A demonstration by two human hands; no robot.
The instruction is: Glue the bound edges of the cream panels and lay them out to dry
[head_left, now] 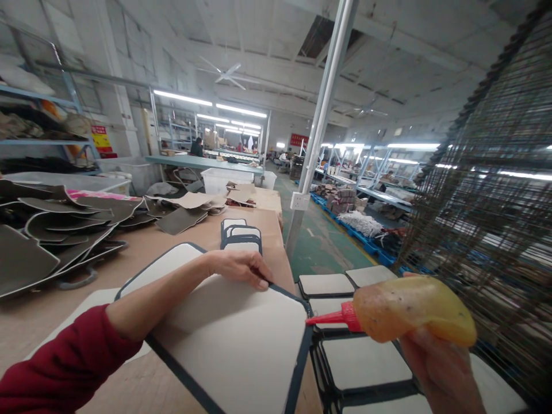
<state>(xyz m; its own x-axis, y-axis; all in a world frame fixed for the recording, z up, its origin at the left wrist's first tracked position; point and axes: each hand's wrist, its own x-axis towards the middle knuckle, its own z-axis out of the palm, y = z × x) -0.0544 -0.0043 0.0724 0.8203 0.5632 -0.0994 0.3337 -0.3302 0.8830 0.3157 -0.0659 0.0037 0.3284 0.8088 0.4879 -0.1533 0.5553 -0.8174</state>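
My left hand (241,267) reaches across a white panel with a dark blue-grey border (233,339). Its fingers curl at the panel's far edge, with the thumb resting on the white face. In my right hand (440,356) is a yellowish squeeze bottle (409,310), lying on its side in the grip. The bottle's red nozzle (330,318) points left, its tip at the dark border near the panel's right corner. Most of the right hand's fingers are hidden behind the bottle.
Smaller dark-edged panels (241,234) lie further up the brown table (267,221). Grey-brown curved pieces (69,230) are heaped at left. Stacked bordered panels (366,362) stand below at right, beside a wire rack (487,190). A metal post (317,126) rises by the table.
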